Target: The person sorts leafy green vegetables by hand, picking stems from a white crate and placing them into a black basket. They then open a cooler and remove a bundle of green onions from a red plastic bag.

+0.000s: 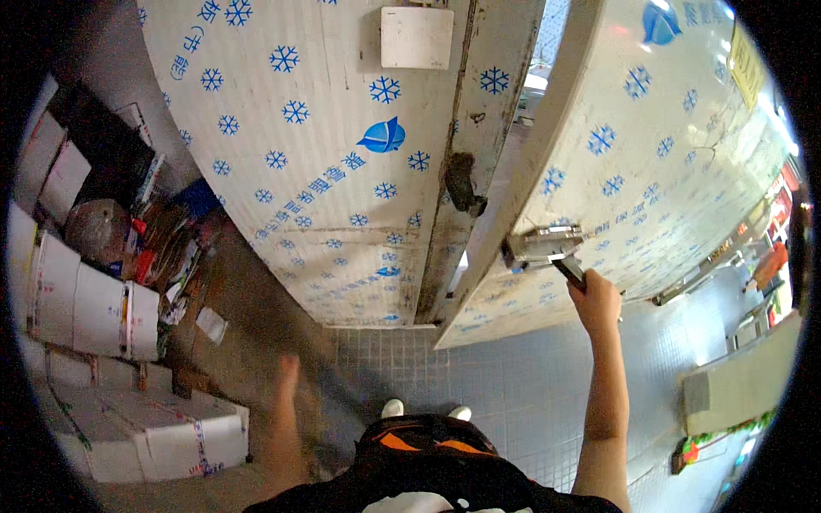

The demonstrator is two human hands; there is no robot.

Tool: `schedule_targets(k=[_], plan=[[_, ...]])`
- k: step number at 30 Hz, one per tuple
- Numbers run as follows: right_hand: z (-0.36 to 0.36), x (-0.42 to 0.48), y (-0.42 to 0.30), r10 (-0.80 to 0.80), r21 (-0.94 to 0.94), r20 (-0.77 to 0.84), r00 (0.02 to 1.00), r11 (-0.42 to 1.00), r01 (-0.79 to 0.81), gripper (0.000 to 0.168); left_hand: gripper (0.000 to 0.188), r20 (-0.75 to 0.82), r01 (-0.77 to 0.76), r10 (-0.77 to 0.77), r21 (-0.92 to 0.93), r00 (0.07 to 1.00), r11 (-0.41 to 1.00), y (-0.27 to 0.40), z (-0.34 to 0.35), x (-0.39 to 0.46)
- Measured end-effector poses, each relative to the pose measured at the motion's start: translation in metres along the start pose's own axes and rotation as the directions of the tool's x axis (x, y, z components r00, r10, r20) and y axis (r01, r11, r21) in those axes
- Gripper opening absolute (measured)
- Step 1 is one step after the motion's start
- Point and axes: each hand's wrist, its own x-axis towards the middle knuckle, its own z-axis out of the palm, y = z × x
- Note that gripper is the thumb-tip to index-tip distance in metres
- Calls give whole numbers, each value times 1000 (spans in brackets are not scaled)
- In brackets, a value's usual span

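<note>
My right hand (595,301) grips the dark lever of a metal latch handle (551,245) on an insulated cold-room door (616,186). The door panel is white with printed blue snowflakes and stands partly open. A narrow gap separates it from the frame (471,138), where a dark, dirty latch catch (462,183) is mounted. To the left of the frame runs a matching snowflake-printed wall panel (308,147). My left hand (290,375) hangs low at my left side, blurred, and I see nothing in it; its fingers cannot be made out.
White foam boxes (186,442) are stacked at the lower left, with more boxes (96,308) above them. Cardboard and loose litter (167,250) lie by the wall. A small white box (417,37) is fixed to the panel. Grey tiles (513,378) cover the floor; a pale counter (737,378) stands right.
</note>
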Motion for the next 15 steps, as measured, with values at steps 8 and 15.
schedule_targets(k=[8,15], plan=[[-4,-115,30,-3,31,-617,787,999,29,44,25,-165,-629,662,-540,731,560,230,-52,39],[35,-258,-8,195,765,255,947,559,-321,14,31,533,-670,833,-564,150,482,329,137,2]])
